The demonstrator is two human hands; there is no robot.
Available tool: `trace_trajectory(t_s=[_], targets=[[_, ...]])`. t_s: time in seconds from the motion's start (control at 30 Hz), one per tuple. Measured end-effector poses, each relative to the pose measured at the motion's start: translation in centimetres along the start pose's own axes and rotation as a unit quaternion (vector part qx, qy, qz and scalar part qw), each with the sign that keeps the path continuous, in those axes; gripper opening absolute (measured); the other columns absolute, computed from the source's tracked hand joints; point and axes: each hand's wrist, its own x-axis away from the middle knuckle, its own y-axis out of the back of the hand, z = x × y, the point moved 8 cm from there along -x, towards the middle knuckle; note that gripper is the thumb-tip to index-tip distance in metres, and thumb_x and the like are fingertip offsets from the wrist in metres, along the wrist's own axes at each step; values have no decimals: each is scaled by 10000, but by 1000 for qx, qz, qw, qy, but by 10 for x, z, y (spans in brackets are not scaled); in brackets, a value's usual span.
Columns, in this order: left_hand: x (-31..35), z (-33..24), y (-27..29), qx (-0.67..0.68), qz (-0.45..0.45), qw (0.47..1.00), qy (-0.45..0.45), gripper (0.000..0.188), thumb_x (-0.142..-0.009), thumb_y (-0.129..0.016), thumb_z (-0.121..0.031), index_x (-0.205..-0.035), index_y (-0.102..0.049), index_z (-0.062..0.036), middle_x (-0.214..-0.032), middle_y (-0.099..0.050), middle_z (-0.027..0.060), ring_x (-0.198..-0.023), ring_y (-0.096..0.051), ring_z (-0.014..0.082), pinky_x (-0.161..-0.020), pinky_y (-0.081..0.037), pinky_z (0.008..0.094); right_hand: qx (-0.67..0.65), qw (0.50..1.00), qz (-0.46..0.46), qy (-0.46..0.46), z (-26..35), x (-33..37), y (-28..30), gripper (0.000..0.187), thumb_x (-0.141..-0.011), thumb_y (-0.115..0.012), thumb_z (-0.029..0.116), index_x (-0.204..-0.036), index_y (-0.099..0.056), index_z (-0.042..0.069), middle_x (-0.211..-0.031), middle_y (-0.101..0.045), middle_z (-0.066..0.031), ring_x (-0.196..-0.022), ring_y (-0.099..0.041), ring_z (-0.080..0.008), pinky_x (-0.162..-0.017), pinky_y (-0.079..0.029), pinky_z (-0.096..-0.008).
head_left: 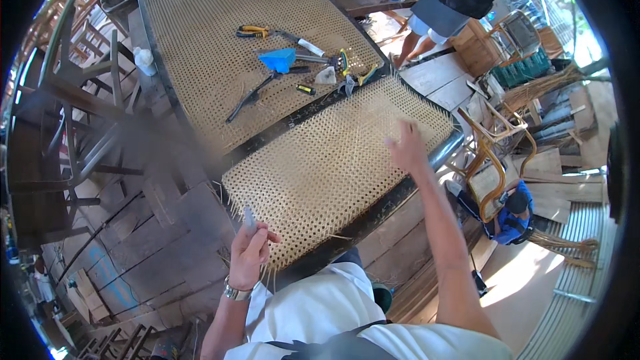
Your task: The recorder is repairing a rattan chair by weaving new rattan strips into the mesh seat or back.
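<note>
A woven cane panel (320, 183) stretches across a dark frame (373, 212) right in front of me, with loose strand ends sticking out along its edges. By its near left corner, my left hand (248, 257) is closed around a small grey tapered tool (250, 220), whose tip points up; its exact kind is unclear. My right hand (407, 150) hovers over or rests on the right part of the weave, thumb and forefinger apart, nothing visible in it. Whether it touches the cane I cannot tell.
Beyond lies a larger cane sheet (220, 20) carrying yellow-handled pliers (253, 31), a blue wedge-shaped piece (277, 60), cutters (348, 83) and a whitish lump (326, 76). Wooden chair frames (80, 133) crowd the left. At right, a person in blue (517, 213) sits by a rattan chair (490, 183); another person (450, 7) stands at the back.
</note>
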Motion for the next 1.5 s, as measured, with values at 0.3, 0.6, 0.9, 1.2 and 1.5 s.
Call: trace_trajectory(t_s=[0.3,0.6,0.9,1.2,1.5], targets=[[26,12,3,-77,-262,961,-34,153,-1016,-586,-180,-1072,-628,-44,-864,-681,45,-519,-392,1,-464,-290,189,136,918,-34,371,-68,-247,-108,436,-910,-636,216,-1322,-588,81,-1237,-639,-195,-1132,-601,-373,-958,-480,-476],[48,40,-46,-15,-358,930,-87,147,-1009,-622,-174,-1107,-653,-70,-887,-692,53,-523,-397,-7,-479,-305,175,85,859,50,502,-22,-246,-94,261,-930,-555,52,-1191,-567,49,-1119,-602,-171,-1100,-572,-357,-898,-475,-471],[-52,4,-128,-450,61,891,0,331,-889,-707,-358,-954,-736,-35,-786,-703,51,-743,-660,139,-702,-506,311,-151,981,119,40,-118,-158,81,308,-1088,-424,243,-1269,-592,58,-1228,-649,-148,-1173,-597,-232,-992,-436,-373],[-92,86,-203,-631,562,535,-14,337,-799,-699,-379,-814,-728,-44,-667,-654,108,-616,-595,250,-601,-453,438,-705,648,283,-62,-39,152,114,903,-767,-779,520,-1423,-469,-18,-1488,-448,-218,-1340,-472,-407,-1112,-371,-543],[-72,68,-213,-707,590,383,-75,261,-663,-738,-305,-837,-760,-112,-675,-655,57,-625,-600,221,-580,-459,398,-529,704,462,-106,91,277,85,758,-726,-828,251,-1360,-535,-42,-1231,-608,-177,-1172,-576,-282,-995,-452,-377]])
